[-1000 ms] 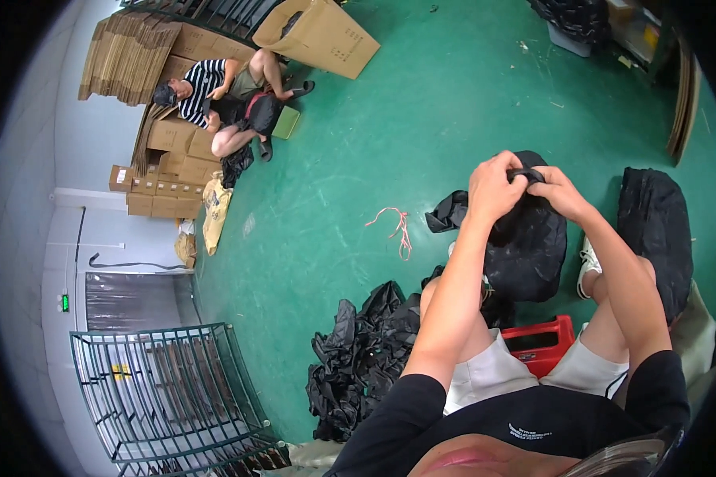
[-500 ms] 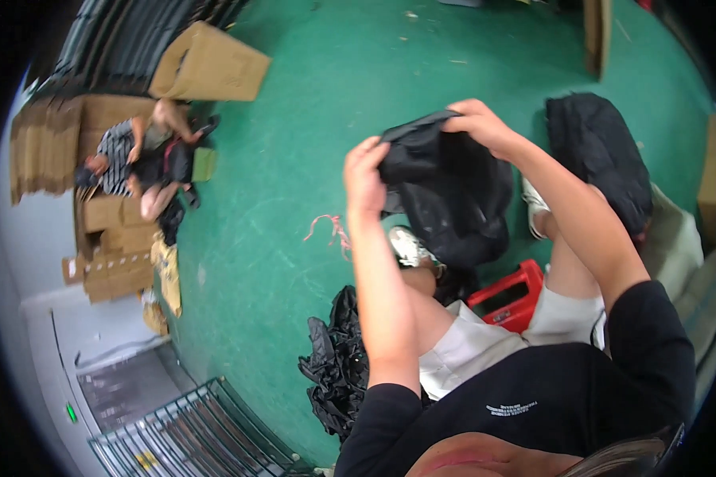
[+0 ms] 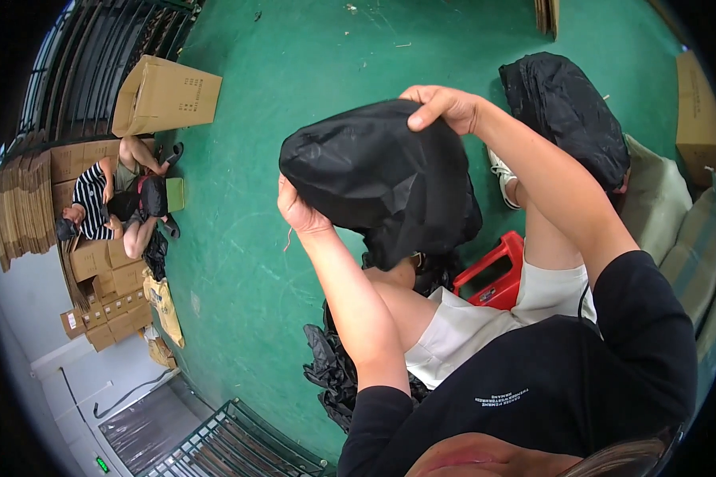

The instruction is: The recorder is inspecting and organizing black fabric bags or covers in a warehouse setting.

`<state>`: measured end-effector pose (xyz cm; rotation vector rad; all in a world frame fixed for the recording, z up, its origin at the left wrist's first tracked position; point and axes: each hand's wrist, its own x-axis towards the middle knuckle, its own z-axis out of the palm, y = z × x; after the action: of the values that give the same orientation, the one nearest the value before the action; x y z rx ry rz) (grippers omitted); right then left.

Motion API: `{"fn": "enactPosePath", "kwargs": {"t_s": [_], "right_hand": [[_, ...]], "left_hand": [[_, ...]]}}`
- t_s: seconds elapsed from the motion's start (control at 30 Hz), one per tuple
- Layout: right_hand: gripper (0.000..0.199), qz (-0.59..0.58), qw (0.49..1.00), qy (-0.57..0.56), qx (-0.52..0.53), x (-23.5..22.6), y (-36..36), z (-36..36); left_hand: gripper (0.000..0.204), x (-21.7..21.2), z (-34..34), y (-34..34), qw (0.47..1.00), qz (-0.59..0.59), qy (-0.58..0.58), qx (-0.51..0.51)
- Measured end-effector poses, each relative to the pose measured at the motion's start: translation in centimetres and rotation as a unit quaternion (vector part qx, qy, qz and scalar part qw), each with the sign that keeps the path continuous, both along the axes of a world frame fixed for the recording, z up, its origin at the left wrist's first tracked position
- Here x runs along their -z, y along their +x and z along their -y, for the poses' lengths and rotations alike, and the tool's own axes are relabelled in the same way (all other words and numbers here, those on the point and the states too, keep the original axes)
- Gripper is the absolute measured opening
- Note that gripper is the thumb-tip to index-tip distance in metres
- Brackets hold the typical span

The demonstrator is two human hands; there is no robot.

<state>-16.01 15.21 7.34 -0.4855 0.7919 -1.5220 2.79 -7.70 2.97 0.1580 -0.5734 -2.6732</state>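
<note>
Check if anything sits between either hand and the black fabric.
Nothing visible does. The right hand grips the black fabric at its upper edge, thumb in view. The left hand is at its lower-left edge; its fingers are hidden, so contact there can't be fully checked.

The green floor (image 3: 247, 318) carries everything, its surface scuffed with pale marks in the middle and dotted with a few small scraps (image 3: 351, 9) toward the far end. Along the left stand an open cardboard box (image 3: 179, 99), a small green object (image 3: 175, 194) nearer than it, a yellow sack (image 3: 162, 308) lying nearer again, and a dark green metal rack (image 3: 247, 445) at the near left. A crumpled black heap (image 3: 326, 370), partly hidden, lies on the near side, with a red plastic frame (image 3: 511, 292) to its right; farther right rests a stuffed black bundle (image 3: 565, 119), pale sacks (image 3: 656, 203) just beside it.
</note>
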Motion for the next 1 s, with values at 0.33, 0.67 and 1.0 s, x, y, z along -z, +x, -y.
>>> {"fn": "enactPosePath", "kwargs": {"t_s": [0.33,0.67,1.0], "right_hand": [[0.041,0.057,0.995,-0.065,0.047,-0.5,-0.3,-1.5],[0.03,0.086,0.985,-0.109,0.107,-0.5,-1.0,-2.1],[0.03,0.118,0.972,-0.143,0.146,-0.4,-2.3,-2.1]], "left_hand": [[0.042,-0.4,2.1,2.2,0.995,-0.067,-0.076,-0.007],[0.072,-1.0,1.6,0.6,0.968,-0.23,0.07,0.066],[0.089,0.7,2.6,-1.8,0.97,-0.153,0.185,0.024]]}}
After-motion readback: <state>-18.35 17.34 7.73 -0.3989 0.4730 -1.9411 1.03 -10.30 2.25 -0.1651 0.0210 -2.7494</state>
